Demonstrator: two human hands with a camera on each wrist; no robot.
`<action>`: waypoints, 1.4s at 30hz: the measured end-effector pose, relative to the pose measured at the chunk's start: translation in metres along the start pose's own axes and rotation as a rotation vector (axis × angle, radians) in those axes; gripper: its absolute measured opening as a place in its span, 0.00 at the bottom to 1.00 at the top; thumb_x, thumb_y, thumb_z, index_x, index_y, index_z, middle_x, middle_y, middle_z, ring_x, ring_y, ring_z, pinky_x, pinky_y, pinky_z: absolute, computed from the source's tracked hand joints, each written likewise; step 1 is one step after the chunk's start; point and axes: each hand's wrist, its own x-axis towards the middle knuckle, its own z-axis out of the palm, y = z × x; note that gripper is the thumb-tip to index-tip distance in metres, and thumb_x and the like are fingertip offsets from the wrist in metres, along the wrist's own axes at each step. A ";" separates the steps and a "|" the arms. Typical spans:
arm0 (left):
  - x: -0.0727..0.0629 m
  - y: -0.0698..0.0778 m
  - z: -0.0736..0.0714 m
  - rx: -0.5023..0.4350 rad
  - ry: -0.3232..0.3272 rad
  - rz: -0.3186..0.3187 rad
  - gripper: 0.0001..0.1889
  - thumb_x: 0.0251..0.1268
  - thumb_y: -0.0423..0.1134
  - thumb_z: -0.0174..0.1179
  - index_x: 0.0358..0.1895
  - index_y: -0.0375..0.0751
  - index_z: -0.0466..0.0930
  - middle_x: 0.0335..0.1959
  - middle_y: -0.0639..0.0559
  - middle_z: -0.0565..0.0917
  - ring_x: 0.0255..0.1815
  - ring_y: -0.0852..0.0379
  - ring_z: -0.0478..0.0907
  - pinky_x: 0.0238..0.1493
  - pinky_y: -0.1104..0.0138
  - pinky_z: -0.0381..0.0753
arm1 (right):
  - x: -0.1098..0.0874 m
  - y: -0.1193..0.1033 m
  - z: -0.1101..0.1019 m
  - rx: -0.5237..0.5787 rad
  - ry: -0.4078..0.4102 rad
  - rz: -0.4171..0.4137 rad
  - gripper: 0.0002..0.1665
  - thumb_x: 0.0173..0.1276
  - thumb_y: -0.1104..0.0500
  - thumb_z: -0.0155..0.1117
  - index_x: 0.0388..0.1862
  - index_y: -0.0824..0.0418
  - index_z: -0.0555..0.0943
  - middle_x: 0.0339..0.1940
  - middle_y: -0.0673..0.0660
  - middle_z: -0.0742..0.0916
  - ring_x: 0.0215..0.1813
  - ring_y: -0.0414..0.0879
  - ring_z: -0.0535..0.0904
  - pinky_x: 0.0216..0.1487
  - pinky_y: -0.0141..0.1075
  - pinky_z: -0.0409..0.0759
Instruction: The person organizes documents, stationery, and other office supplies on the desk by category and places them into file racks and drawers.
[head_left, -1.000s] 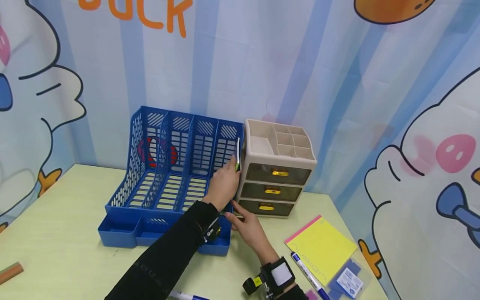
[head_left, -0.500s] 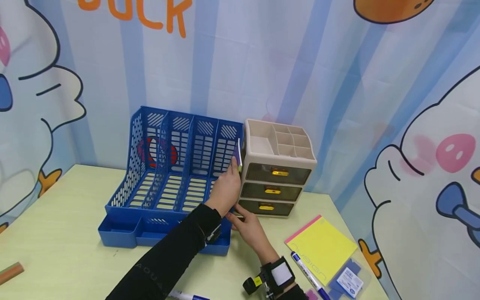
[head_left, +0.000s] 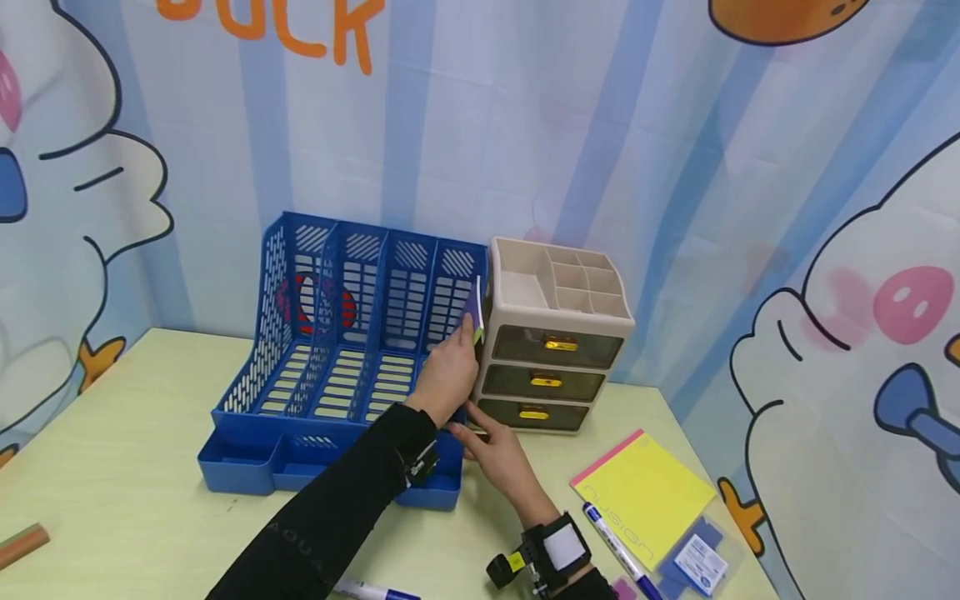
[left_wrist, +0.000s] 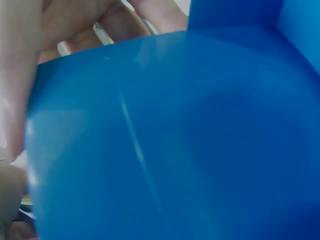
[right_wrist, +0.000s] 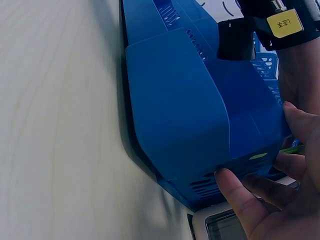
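In the head view a blue file rack (head_left: 330,429) with upright slots stands on the table. My left hand (head_left: 447,371), reaching in from the lower left in a black sleeve, grips a thin purple-covered book (head_left: 472,308) standing in the rightmost slot; its thumb is hidden. Lower down, my right hand (head_left: 498,458) holds the rack's right side wall near the front corner. From the right wrist, its fingers (right_wrist: 237,192) lie against the slotted outside of that wall. The smooth blue front part (left_wrist: 125,135) of the rack fills most of the left wrist view.
Against the rack's right side stands a beige drawer organizer (head_left: 510,321). Right of my hands lie a yellow pad (head_left: 648,483), a marker (head_left: 618,546) and a blue packaged item (head_left: 701,567). Another marker (head_left: 371,592) is at the front edge, and a brown stick (head_left: 22,546) lies far left.
My left hand has shifted slightly at the book, whose purple cover shows more than a second ago. My right hand has stayed at the rack's corner.
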 end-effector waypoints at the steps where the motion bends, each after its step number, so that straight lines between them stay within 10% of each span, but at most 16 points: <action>1: -0.001 -0.001 0.000 -0.011 -0.005 -0.007 0.33 0.72 0.34 0.55 0.73 0.24 0.52 0.62 0.35 0.75 0.51 0.43 0.81 0.51 0.55 0.80 | 0.000 0.000 0.000 0.002 0.000 0.002 0.39 0.72 0.41 0.59 0.76 0.56 0.63 0.70 0.66 0.71 0.50 0.53 0.84 0.51 0.46 0.81; 8: -0.015 -0.006 -0.007 -0.081 -0.087 -0.101 0.39 0.71 0.46 0.60 0.76 0.30 0.52 0.67 0.38 0.72 0.59 0.44 0.76 0.59 0.55 0.75 | 0.000 0.004 0.001 -0.020 -0.011 0.013 0.40 0.71 0.38 0.58 0.76 0.53 0.64 0.70 0.66 0.72 0.49 0.52 0.85 0.52 0.46 0.81; 28: -0.071 -0.032 -0.047 -0.182 -0.302 -0.110 0.36 0.70 0.54 0.58 0.74 0.39 0.61 0.71 0.39 0.68 0.68 0.39 0.67 0.64 0.45 0.67 | 0.003 -0.007 -0.013 -0.200 0.007 -0.052 0.37 0.70 0.38 0.58 0.72 0.55 0.70 0.66 0.62 0.77 0.60 0.59 0.77 0.53 0.49 0.80; 42: -0.091 -0.052 -0.048 -0.146 -0.288 -0.058 0.34 0.69 0.53 0.60 0.71 0.36 0.66 0.69 0.39 0.70 0.69 0.38 0.65 0.67 0.45 0.62 | -0.002 -0.012 -0.018 -0.268 0.052 -0.085 0.36 0.70 0.38 0.59 0.72 0.54 0.71 0.65 0.60 0.78 0.62 0.58 0.77 0.58 0.55 0.75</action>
